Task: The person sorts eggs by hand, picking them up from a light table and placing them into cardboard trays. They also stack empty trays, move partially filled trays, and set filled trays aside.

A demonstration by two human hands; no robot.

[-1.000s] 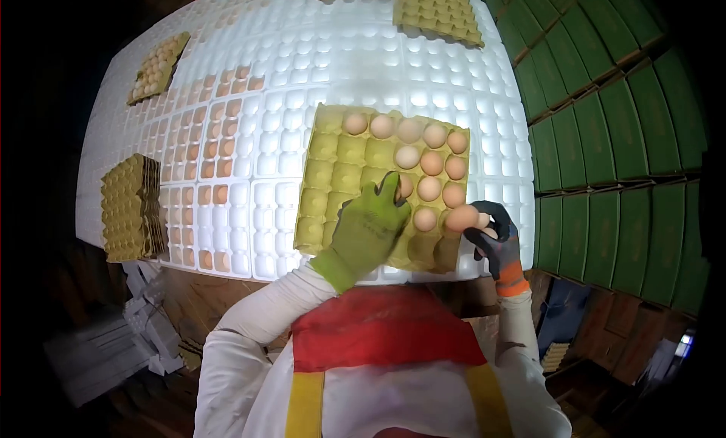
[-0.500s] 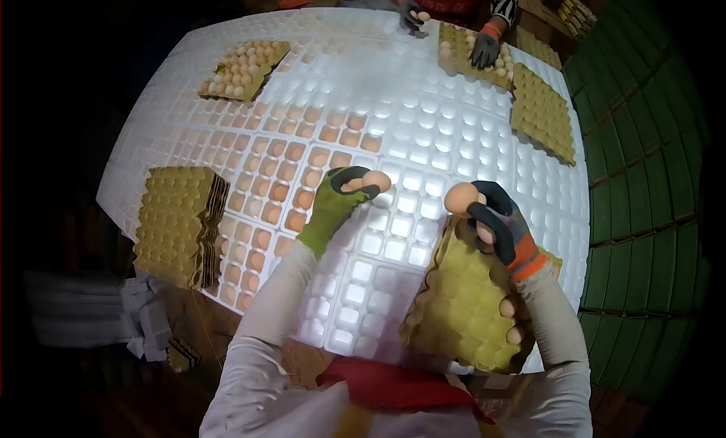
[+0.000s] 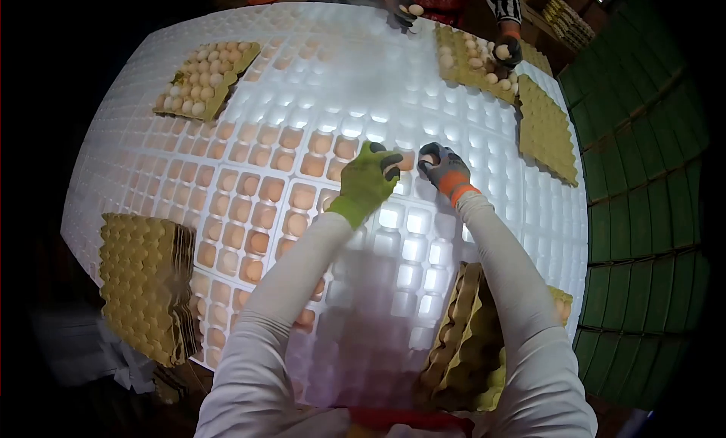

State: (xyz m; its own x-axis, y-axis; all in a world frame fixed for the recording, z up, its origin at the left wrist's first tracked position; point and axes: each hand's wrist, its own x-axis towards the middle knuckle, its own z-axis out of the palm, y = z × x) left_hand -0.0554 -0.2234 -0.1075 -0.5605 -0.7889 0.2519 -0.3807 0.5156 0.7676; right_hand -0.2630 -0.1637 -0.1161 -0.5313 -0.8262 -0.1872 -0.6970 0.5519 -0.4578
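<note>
My left hand [image 3: 368, 179], in a green glove with dark fingertips, reaches over a white foam tray [image 3: 389, 217] with square cells. Its fingers are curled, and whatever lies in the palm is hidden. Just right of those fingertips sits a brown egg [image 3: 406, 160], seemingly in a cell. My right hand [image 3: 448, 171], in a grey and orange glove, is closed around another egg [image 3: 428, 159] at the same row. Left of my hands, brown eggs [image 3: 297, 225] fill many cells. A cardboard egg tray [image 3: 461, 347] is partly covered by my right forearm.
Stacked cardboard trays [image 3: 140, 283] stand at the left edge. A cardboard tray of eggs [image 3: 200, 79] lies far left. Across the table, a co-worker's gloved hand [image 3: 508, 51] holds an egg above another tray. Green stacks [image 3: 631, 211] line the right side.
Both my hands have moved forward, away from my body, and closer together; the right left the cardboard tray's edge. The view has shifted. The co-worker's hand has lifted an egg.
</note>
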